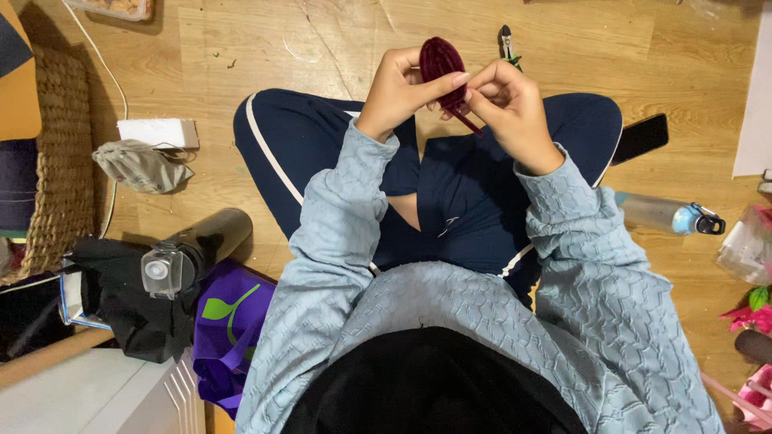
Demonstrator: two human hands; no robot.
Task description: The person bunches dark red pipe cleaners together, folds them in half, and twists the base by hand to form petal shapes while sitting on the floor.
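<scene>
I sit cross-legged on a wooden floor in dark blue trousers and a pale blue textured sweater. Both hands are raised over my knees around a dark red fuzzy wire coil (441,61), shaped like a flat oval of wound loops. My left hand (396,90) grips its left side with the thumb across the front. My right hand (508,103) pinches the lower right part, where a loose red end sticks out downward. Small pliers (506,42) with green grips lie on the floor just beyond my right hand.
A black phone (641,137) lies by my right knee, and a clear bottle (669,215) lies further right. On the left are a black flask (195,247), a purple bag (227,328), a grey cloth (138,165), a white box (158,132) and a woven mat (63,153). Pink and red craft pieces (749,317) sit at the right edge.
</scene>
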